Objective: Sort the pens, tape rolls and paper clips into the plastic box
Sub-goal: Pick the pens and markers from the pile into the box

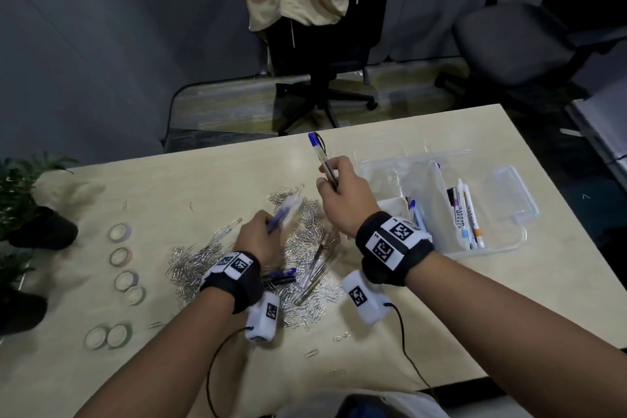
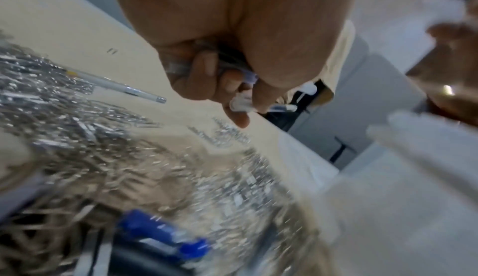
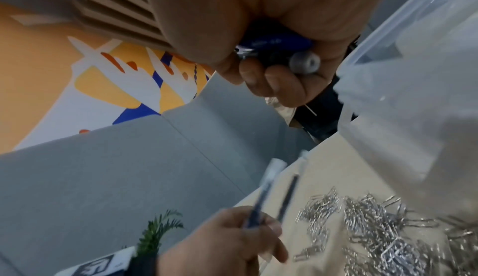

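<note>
I am seeing six tape rolls (image 1: 120,233) lying at the left, one box (image 1: 502,244) at the right, two chairs (image 1: 529,44) far off, and clips (image 1: 305,231) heaped beyond counting. I am holding pens (image 1: 322,159) in both hands.

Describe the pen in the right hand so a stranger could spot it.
Start at the clear plastic box on the table's right side. Just left of it, the right hand grips a blue-capped pen pointing up, the only pen raised above the paper clips.

Blue-capped pen (image 1: 320,159), silvery paper clips (image 1: 305,234), beige table (image 1: 441,132), clear box (image 1: 509,214).
</note>
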